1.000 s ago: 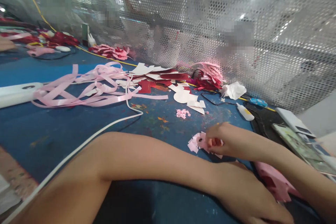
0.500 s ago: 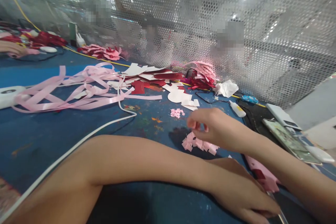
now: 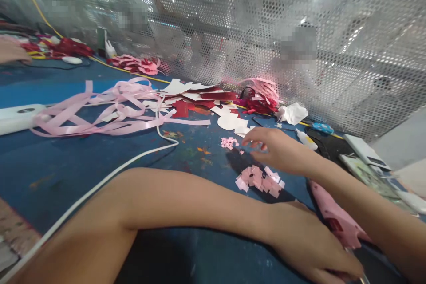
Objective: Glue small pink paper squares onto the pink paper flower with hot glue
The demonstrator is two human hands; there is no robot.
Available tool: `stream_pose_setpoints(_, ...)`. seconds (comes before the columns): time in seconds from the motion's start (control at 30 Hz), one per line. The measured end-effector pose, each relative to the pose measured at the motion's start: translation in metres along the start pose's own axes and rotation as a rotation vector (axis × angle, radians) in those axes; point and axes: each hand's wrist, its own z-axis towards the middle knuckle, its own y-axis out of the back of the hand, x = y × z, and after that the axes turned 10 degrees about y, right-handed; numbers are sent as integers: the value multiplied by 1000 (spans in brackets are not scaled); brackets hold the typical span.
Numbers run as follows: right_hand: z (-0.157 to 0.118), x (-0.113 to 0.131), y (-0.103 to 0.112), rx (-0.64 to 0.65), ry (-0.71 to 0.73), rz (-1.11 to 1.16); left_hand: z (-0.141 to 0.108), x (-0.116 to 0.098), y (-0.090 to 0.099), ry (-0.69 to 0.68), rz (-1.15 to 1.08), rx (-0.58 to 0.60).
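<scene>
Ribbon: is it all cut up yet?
Not all. The pink squares and small bits look cut. The right hand hovers near the bits, open; the left hand covers something thin, mostly hidden. The long ribbon lies in loops, so that part seems left.

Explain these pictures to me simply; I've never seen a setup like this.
There is no robot: these are a person's two bare hands, filmed by one camera on the head, looking forward and down.

The right hand hovers over the blue table, beside small pink bits and beyond larger pink squares. I see nothing held in it. The left hand is nearer the camera; a thin rod shows by its fingers, but I cannot tell whether it is gripped.

Around them lie pink ribbon, white and red scraps and a bottle. At far left is another person's hand.
</scene>
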Motion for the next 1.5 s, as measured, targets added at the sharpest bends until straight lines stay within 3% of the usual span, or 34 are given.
stream_pose_setpoints(0.1,-1,0,4,19,-44,-11,0,0,-2,-5,9,-15)
stream_pose_setpoints(0.3,5,1,-15,166,-2,26,-4,-6,0,47,58,-47)
stream_pose_setpoints(0.47,-1,2,-6,147,-28,43,-3,-6,1,41,62,-15)
stream_pose_setpoints(0.57,-9,3,0,252,-22,90,-2,-4,0,59,58,-10)
stream_pose_setpoints(0.7,-16,2,-8,331,28,137,-2,-3,-2,12,34,-21)
stream_pose_setpoints(0.8,-18,-1,-12,327,37,162,-3,-3,-3,18,45,-36)
stream_pose_setpoints(1.13,-32,4,3,187,-45,212,-3,0,-3,-15,9,-29)
stream_pose_setpoints(1.5,-21,18,-5,215,39,45,4,4,1,-150,-166,-13)
